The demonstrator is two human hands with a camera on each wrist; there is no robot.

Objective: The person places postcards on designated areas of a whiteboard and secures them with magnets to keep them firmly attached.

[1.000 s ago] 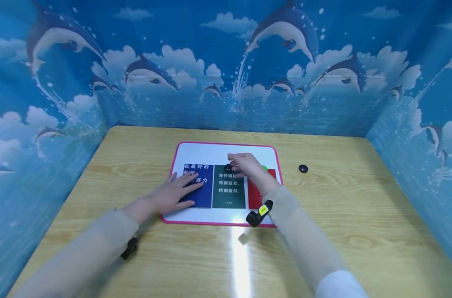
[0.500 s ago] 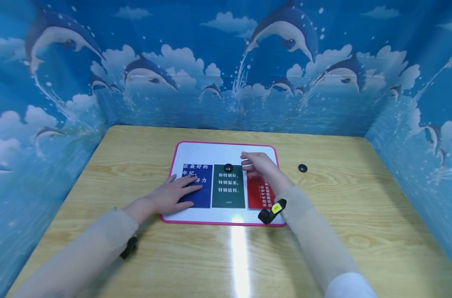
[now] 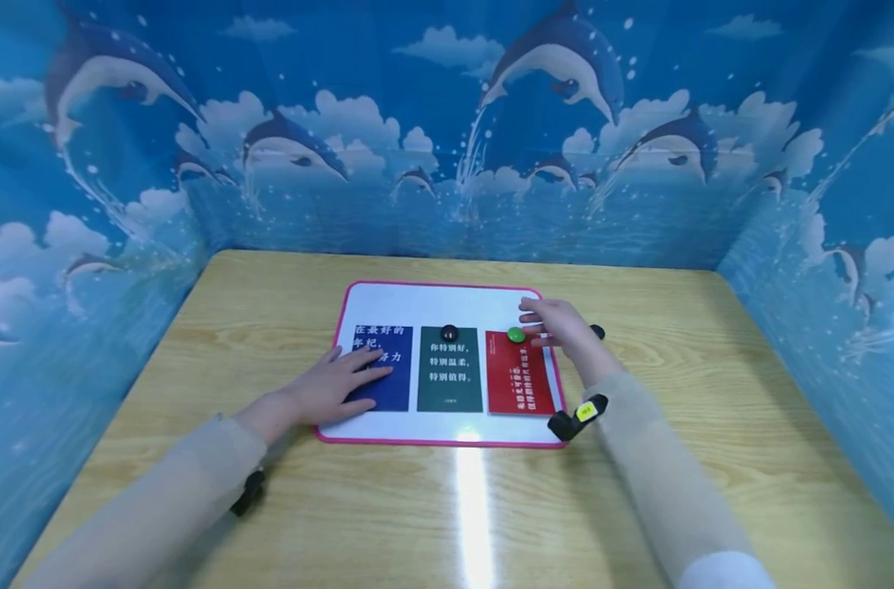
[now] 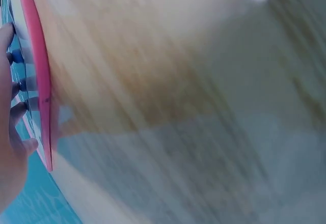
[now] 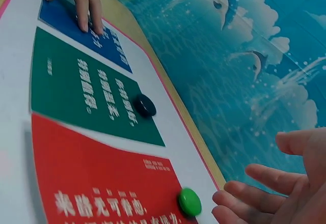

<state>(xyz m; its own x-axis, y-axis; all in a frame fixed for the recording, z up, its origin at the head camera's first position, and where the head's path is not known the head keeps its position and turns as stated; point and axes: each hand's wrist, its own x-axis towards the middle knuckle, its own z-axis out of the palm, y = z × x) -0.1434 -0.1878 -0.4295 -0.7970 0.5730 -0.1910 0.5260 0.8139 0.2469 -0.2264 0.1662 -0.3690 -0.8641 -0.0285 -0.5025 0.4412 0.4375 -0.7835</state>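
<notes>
Resting flat on the blue card (image 3: 383, 368) at the left of the white board (image 3: 439, 304), the left hand (image 3: 334, 384) has its fingers straight and spread, gripping nothing. Right of centre, the right hand (image 3: 560, 323) hovers over the board's right edge with relaxed, empty fingers, just beside the green magnet (image 3: 516, 334) on the red card (image 3: 520, 383). One black magnet (image 3: 450, 332) sits on the green card (image 3: 450, 372); another (image 3: 598, 331) lies on the tabletop (image 3: 712, 384), partly hidden behind that hand.

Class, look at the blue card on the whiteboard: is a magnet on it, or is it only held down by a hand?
Held by hand only: the left hand presses the blue card; no magnet shows on it.
</notes>
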